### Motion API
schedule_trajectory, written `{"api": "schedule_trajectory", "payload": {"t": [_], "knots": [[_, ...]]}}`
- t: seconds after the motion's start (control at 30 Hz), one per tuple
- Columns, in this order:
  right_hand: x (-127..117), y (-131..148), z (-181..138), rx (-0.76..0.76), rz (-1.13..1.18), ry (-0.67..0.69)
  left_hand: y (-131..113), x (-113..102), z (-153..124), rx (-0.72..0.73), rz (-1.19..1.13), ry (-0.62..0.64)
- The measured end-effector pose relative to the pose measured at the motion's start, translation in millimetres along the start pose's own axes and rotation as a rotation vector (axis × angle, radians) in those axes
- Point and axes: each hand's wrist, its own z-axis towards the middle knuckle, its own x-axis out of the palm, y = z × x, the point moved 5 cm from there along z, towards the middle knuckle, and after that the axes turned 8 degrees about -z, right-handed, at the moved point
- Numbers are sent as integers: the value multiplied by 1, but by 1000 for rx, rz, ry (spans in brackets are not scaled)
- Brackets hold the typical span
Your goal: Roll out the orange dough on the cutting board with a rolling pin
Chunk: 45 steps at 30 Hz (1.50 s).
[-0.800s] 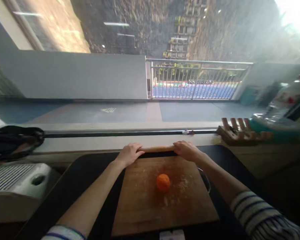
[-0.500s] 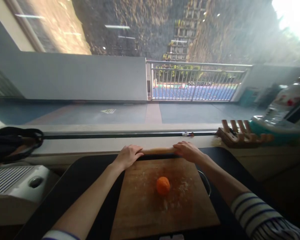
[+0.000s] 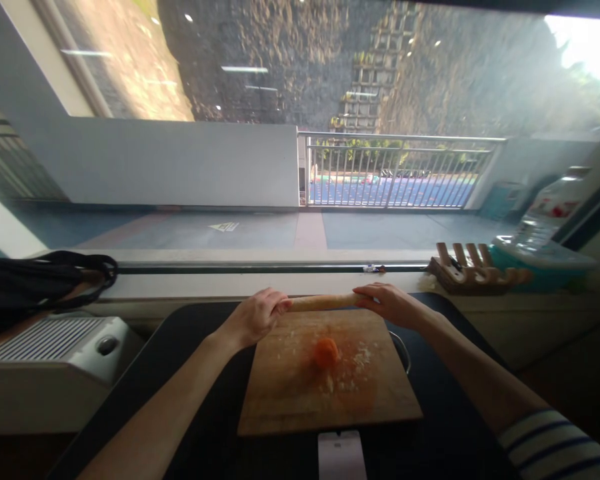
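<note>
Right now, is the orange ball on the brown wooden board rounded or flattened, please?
Rounded: the orange ball shows a compact, nearly circular outline.

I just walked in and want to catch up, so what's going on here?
A person holds a wooden rod by its two ends, the left hand on one and the right hand on the other. The rod is level with the far edge of a board on a black table; whether it touches the board is hard to tell. An orange ball sits on the board, untouched by either hand, with pale bits scattered nearby.
</note>
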Motion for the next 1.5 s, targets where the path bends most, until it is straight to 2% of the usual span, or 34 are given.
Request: {"api": "schedule_trajectory", "payload": {"t": [0.13, 0.27, 0.63, 1.13, 1.5], "knots": [[-6, 14, -12, -24, 48, -23, -19, -1, -14, -94, 251, 3], [-8, 24, -25, -30, 70, -17, -31, 2, -27, -140, 336, 6], [-8, 36, -52, 34, 80, 1, -47, 9, -45, -215, 249, 6], [-17, 35, -68, 153, -31, -90, -68, 19, -37, -193, 192, -2], [-10, 32, -70, 212, -131, -71, -59, 28, -35, -220, 200, 33]]}}
